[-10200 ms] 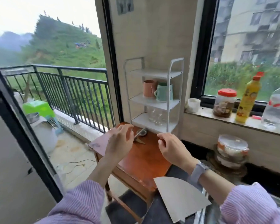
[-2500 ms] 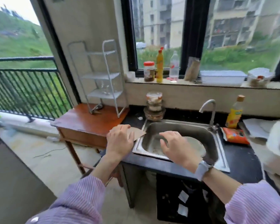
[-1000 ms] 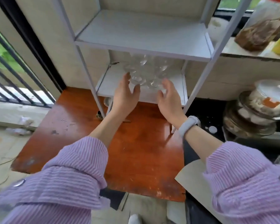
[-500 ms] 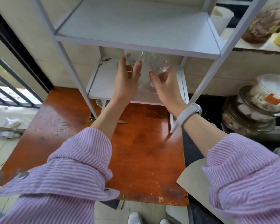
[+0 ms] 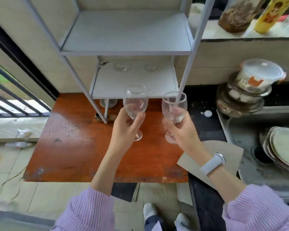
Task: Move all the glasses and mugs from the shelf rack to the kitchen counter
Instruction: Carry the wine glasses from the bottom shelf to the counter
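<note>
While the white shelf rack [image 5: 128, 47] is standing at the far edge of the orange-brown wooden surface [image 5: 73, 140], two clear stemmed glasses are being held in front of it, above that surface and clear of the shelves. The dark kitchen counter [image 5: 205, 117] is lying along the right edge of the wooden surface, with a steel sink [image 5: 240, 147] set into it and a stack of plates [image 5: 284, 147] leaning inside the sink. A stack of lidded containers [image 5: 247, 90] is standing at the counter's far edge, beside the rack's right front post.

The left glass [image 5: 135, 104] is being gripped by the left hand [image 5: 125, 132], whose fingers are closed around the stem and the base of the bowl, the glass upright. The right glass [image 5: 173, 105] is being gripped the same way by the right hand [image 5: 182, 132], tilted a little to the left. A pale band [image 5: 213, 163] is being worn on the right wrist.

Two more glasses [image 5: 121, 66] are being left at the back edge of the rack's lowest shelf, only their feet showing beneath the middle shelf, which is bare.
</note>
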`<state>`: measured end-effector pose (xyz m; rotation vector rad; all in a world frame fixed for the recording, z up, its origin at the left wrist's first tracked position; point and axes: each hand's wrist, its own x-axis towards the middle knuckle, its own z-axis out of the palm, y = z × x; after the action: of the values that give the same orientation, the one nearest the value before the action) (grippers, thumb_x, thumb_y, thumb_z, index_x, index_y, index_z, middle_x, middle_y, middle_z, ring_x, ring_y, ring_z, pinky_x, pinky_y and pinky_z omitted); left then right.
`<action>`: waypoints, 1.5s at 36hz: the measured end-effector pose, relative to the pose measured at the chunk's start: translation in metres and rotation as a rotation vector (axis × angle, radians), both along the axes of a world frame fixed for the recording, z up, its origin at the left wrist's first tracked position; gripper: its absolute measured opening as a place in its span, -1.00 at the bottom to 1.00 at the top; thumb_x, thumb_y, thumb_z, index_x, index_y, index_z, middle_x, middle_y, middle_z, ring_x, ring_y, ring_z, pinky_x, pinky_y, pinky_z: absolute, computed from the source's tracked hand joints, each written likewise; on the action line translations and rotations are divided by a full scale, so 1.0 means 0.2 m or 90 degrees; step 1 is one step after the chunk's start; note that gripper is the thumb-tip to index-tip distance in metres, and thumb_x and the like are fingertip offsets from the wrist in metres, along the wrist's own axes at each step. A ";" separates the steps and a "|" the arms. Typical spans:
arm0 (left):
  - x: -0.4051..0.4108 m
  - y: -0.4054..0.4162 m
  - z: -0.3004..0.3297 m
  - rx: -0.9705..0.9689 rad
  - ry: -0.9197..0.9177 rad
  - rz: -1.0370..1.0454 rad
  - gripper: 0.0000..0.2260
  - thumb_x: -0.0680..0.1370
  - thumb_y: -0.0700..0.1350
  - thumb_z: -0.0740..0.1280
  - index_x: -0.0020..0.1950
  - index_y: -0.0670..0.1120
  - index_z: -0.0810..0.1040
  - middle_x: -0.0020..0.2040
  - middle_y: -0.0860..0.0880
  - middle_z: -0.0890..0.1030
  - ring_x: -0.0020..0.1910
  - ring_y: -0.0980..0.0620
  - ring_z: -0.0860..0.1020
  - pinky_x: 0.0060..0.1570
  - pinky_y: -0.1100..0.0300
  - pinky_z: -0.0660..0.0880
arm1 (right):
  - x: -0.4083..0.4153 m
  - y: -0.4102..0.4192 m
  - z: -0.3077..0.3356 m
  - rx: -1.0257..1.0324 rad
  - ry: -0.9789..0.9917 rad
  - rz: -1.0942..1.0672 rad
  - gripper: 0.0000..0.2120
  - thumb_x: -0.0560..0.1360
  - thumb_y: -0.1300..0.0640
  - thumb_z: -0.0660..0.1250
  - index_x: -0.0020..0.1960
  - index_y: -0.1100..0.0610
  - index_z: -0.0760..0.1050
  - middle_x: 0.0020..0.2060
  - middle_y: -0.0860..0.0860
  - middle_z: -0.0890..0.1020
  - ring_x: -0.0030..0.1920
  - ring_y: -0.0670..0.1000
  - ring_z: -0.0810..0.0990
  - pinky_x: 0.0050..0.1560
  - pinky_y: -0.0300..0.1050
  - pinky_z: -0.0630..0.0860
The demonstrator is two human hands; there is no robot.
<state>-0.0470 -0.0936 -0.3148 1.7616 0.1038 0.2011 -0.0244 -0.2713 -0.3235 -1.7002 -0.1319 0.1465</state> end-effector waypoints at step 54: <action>-1.87 -5.65 0.09 0.002 0.006 -1.134 -0.79 0.40 0.04 0.42 -0.04 0.14 0.44 -0.32 0.19 0.61 -0.32 0.15 0.59 -0.29 0.37 0.49 | -2.91 -4.64 0.07 -0.046 0.018 -1.197 -0.64 0.33 -0.05 0.42 0.05 -0.15 0.37 -0.31 -0.10 0.53 -0.41 -0.20 0.47 -0.42 -0.37 0.42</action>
<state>-0.4205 -1.2238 -0.2963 1.2794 -1.3936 -1.0776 -0.6058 -1.1987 -0.3092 -1.2767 1.4600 -1.2056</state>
